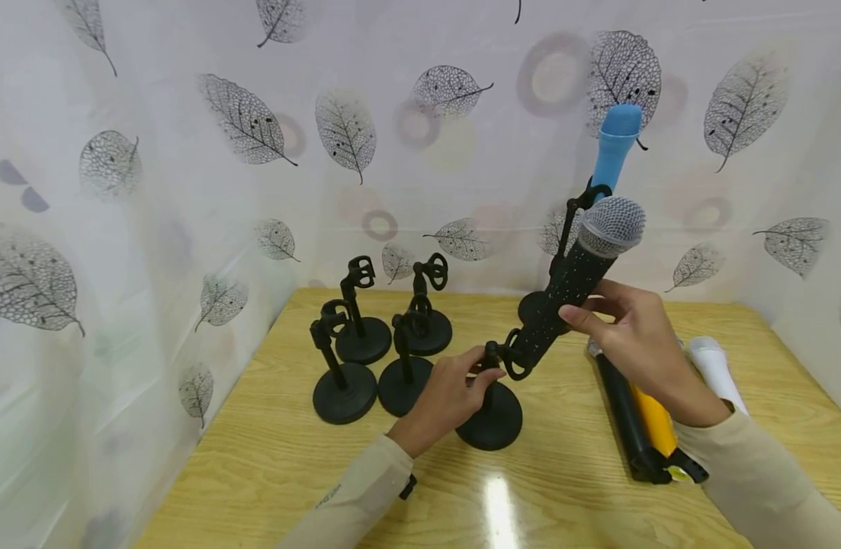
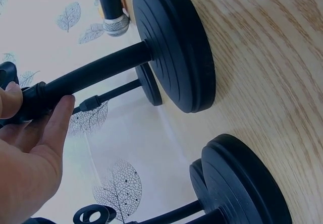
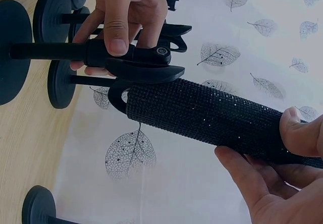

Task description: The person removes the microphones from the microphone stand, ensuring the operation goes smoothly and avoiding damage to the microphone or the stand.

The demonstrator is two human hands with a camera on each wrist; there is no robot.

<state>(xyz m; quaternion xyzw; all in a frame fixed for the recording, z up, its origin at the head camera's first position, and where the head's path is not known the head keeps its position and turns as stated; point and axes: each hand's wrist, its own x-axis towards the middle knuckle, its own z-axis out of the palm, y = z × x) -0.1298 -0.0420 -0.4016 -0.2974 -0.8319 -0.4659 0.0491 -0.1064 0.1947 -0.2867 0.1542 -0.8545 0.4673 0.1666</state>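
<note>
My right hand (image 1: 633, 343) pinches a black glittery microphone (image 1: 564, 293) with a silver mesh head, tilted with its head up and to the right. Its lower end sits at the ring clip (image 3: 146, 72) of a black desk microphone stand (image 1: 490, 419); in the right wrist view that end is at the clip's opening, how deep I cannot tell. Just below the clip, my left hand (image 1: 447, 396) grips the stand's upper post, thumb and fingers around it. The stand's round base (image 2: 176, 47) rests on the wooden table.
Several black stands (image 1: 345, 393) with clips stand to the left. Behind on the right, another stand holds a blue microphone (image 1: 615, 152). A black microphone (image 1: 622, 412), a yellow one (image 1: 655, 423) and a white one (image 1: 718, 370) lie at the right. A leaf-patterned curtain (image 1: 406, 175) backs the table.
</note>
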